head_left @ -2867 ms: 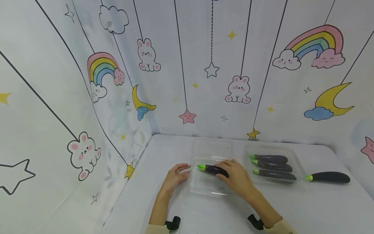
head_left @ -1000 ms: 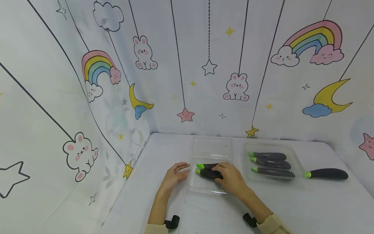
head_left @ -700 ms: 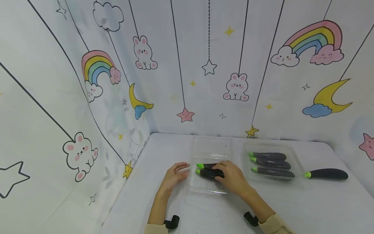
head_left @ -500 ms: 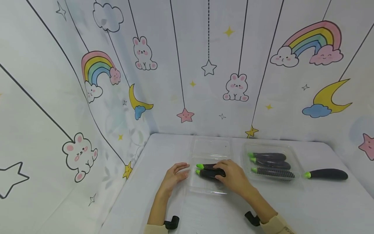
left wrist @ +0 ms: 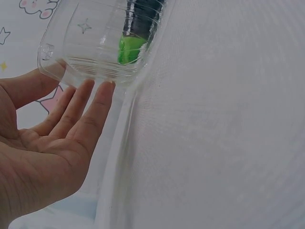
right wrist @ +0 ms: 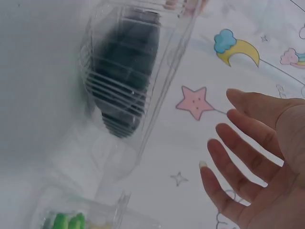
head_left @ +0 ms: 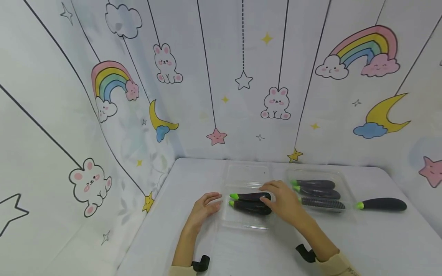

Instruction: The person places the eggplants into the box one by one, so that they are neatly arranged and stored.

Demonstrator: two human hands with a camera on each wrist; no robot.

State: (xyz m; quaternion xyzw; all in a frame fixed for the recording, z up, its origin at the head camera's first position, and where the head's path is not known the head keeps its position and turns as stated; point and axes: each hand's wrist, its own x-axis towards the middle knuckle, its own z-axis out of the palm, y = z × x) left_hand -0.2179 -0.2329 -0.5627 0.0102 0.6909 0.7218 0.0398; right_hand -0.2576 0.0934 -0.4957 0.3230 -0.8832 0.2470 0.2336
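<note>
Two dark eggplants with bright green stems lie side by side in a clear plastic box (head_left: 229, 222), the rear eggplant (head_left: 253, 196) just behind the front eggplant (head_left: 252, 207). My left hand (head_left: 203, 211) is at the box's left wall; in the left wrist view its straight fingertips meet the clear plastic below a green stem (left wrist: 129, 49). Over the box's right end, my right hand (head_left: 288, 203) has its fingers spread, holding nothing. The right wrist view has that hand (right wrist: 259, 157) apart from the box, with the dark eggplants (right wrist: 126, 67) showing through the ribbed wall.
To the right, a second clear box (head_left: 347, 188) contains three eggplants, including a ridged eggplant (head_left: 322, 204) at the front. Another eggplant (head_left: 381, 204) lies on the white table beyond it. A patterned curtain (head_left: 193, 96) rises behind the table.
My right hand has let go of the eggplant and moved up and right; about three seconds ago only one eggplant showed in the middle box. The left hand stays beside the box.
</note>
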